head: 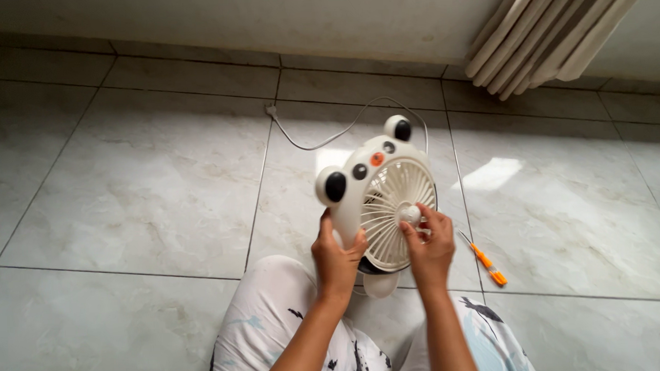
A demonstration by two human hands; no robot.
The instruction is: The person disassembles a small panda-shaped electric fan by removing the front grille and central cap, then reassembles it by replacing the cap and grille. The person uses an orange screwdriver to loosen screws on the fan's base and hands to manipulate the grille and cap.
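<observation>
A small white desk fan (374,191) shaped like a bear face, with two black-centred ears and an orange nose, is held upright above my knees. My left hand (337,255) grips the fan's left rim. My right hand (428,244) rests on the fan's front, with fingertips pinching the round white hub (410,215) in the middle of the blades. A white cable (321,138) runs from behind the fan across the tiles.
An orange-handled screwdriver (485,260) lies on the grey marble-look floor tiles (140,192) just right of my right hand. A striped curtain (551,31) hangs at the top right by the wall. My patterned trouser legs (276,326) fill the bottom.
</observation>
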